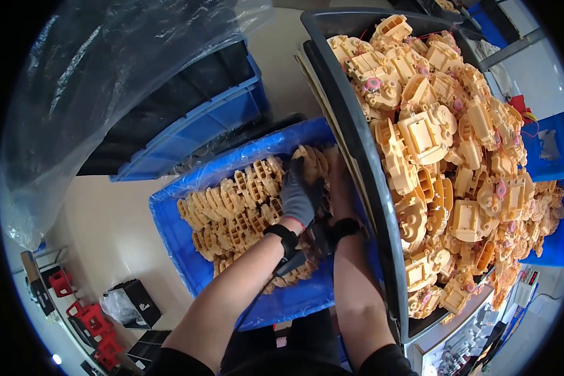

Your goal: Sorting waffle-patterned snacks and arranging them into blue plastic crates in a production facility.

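Cream-coloured moulded plastic housings (237, 194) stand in close rows inside a blue crate (177, 241) lined with clear film. Over the far right of those rows is my left hand (302, 195), in a grey and black glove. Its fingers are closed against one cream plastic housing (312, 161) near the crate's far right corner. My right hand (339, 188) reaches down beside it, along the crate's right side; its fingers are blurred and partly hidden, so their grip is unclear. Both wrists wear black straps, and a dark device (316, 241) sits between them.
A large black bin (388, 250) on my right is heaped with similar housings, some with pink parts and red wires. Beyond the crate stand stacked blue and black bins (194, 125), partly under clear plastic sheeting (106, 69). A black box (141, 301) rests at lower left.
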A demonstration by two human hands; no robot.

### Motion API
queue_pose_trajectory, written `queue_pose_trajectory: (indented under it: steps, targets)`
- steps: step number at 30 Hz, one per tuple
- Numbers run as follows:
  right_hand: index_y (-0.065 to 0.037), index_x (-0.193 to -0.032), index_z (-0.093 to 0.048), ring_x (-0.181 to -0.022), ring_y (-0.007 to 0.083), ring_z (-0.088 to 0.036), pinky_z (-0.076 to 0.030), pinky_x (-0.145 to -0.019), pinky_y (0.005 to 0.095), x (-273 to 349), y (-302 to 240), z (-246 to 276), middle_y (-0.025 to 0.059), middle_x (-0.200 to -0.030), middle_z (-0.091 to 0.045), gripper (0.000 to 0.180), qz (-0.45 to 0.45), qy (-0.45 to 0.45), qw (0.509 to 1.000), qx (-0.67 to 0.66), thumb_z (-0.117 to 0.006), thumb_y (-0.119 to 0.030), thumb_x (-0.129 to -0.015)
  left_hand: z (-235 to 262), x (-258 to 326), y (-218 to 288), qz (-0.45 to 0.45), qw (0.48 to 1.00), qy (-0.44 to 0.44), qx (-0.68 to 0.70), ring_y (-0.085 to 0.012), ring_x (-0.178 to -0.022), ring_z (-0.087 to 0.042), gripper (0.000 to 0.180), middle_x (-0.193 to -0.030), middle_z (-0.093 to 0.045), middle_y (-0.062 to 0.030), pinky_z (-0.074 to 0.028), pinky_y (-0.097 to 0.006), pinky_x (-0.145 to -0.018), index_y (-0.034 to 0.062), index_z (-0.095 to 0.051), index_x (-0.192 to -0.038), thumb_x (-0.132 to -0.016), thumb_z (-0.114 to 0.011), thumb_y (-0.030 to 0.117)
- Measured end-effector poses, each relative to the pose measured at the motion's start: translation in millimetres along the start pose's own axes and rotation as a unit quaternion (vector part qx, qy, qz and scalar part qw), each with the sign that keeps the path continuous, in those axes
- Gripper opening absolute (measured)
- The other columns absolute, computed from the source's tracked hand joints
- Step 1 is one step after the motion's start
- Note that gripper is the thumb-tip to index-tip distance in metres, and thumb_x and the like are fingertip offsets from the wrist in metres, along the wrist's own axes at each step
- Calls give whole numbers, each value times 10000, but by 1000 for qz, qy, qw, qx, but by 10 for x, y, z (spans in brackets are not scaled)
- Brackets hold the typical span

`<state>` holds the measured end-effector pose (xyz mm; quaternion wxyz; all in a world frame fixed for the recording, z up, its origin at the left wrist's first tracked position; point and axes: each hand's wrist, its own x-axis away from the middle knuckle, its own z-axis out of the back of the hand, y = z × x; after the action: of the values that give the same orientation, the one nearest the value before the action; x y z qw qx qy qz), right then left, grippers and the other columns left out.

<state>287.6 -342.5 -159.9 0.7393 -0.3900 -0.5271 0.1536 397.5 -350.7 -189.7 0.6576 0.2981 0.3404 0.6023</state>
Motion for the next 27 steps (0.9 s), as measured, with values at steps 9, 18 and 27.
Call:
queue_pose_trajectory:
  steps: [9,18,27]
  targets:
    - [-23,-1369,-442,-1279,372,-439,-360,-1044,401,-358,277,-11,216,-1366,-484,545,244,64,924,289,-408,-414,-992,321,-54,-238,11,963,-160,-215,-359,-971,-568,389,-1100,-583,-185,-478,-420,-802,40,-543,-1184,-801,-602,69]
    - [-12,-1317,-460,-1228,403,-449,-344,-1043,455,-396,280,-365,236,-1335,-482,460,314,46,848,425,-474,-312,-968,574,-179,-219,-205,808,-347,-430,-226,-1035,-525,233,-1066,-587,-78,-434,-348,-769,52,-688,-996,-801,-585,125]
    - [5,-1344,-419,-1272,387,-416,-323,-1064,435,-383,288,-251,240,-1362,-450,500,302,95,912,263,-516,-297,-958,948,-134,10,-200,905,-294,-234,-279,-1154,-504,368,-1153,-588,-104,-445,-396,-900,114,-641,-1129,-768,-661,184]
